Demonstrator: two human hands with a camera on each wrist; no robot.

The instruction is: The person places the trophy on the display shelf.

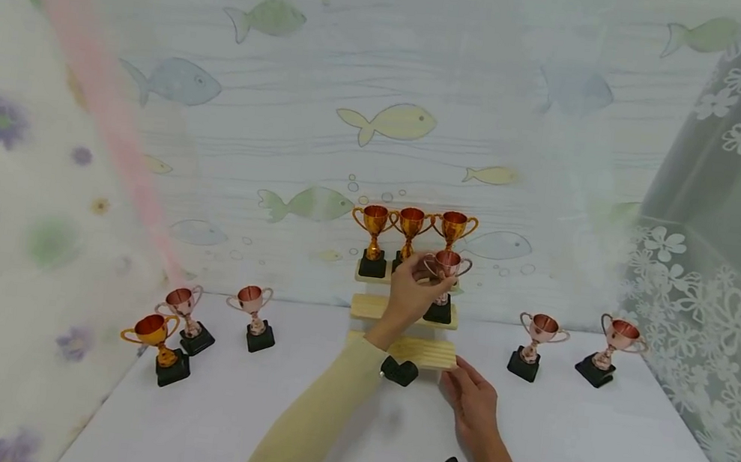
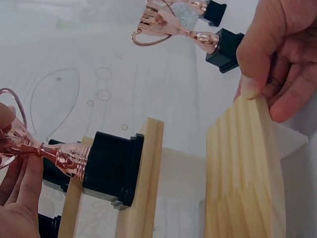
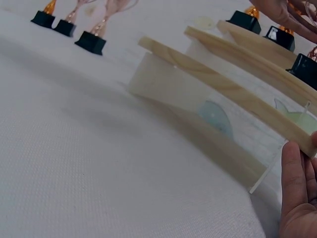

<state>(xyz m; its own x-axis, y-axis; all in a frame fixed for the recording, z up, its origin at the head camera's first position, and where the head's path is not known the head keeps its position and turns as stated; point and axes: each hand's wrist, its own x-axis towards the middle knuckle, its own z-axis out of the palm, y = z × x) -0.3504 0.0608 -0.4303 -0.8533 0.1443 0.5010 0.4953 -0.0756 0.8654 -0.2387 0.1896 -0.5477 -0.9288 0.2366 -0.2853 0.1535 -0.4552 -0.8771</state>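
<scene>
While left hand (image 1: 413, 292) grips trophy (image 1: 444, 284): nine trophies, three steps.

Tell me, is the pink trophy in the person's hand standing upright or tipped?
Upright: the pink trophy has its cup on top and its black base flat on the middle step, held by the left hand.

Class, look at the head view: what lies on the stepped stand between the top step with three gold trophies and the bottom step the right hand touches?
In the head view, the middle step, where the left hand holds a rose trophy.
</scene>
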